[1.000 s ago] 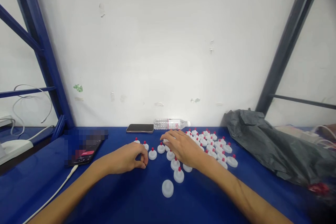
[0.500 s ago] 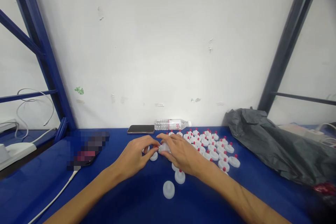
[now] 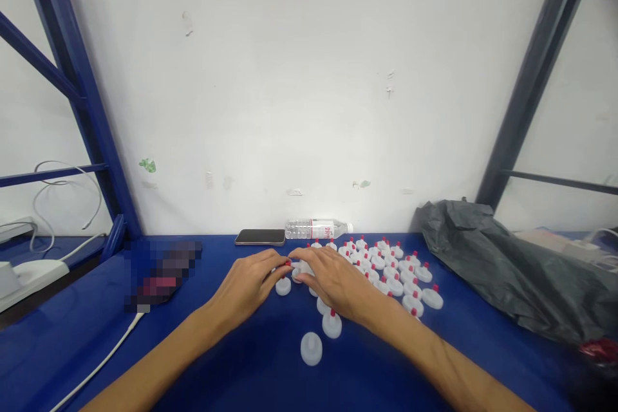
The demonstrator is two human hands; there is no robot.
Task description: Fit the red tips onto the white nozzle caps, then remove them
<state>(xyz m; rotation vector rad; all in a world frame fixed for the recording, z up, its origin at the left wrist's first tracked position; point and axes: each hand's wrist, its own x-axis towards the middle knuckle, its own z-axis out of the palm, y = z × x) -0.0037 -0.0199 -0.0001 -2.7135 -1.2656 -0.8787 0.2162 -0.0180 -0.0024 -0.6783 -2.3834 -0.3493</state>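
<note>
My left hand (image 3: 248, 278) pinches a small red tip (image 3: 288, 263) between thumb and fingertips. Beside it, my right hand (image 3: 335, 280) is closed around a translucent white nozzle cap (image 3: 305, 267), mostly covered by the fingers. The red tip is at the narrow end of this cap; whether it is fully seated I cannot tell. Under the left fingers lies a white cap (image 3: 283, 286). Nearer to me are a red-tipped nozzle cap (image 3: 331, 325) and a white cap (image 3: 311, 349) with no red tip showing.
Several red-tipped nozzle caps (image 3: 393, 284) stand to the right on the blue table (image 3: 232, 367). A phone (image 3: 259, 237) and a plastic water bottle (image 3: 316, 229) lie by the wall. A black plastic bag (image 3: 502, 264) spreads at right; a white cable (image 3: 103, 364) runs at left.
Both hands stay nearly in place. The red tip shows more clearly between my left fingers, and the right fingers have shifted slightly around the cap.
</note>
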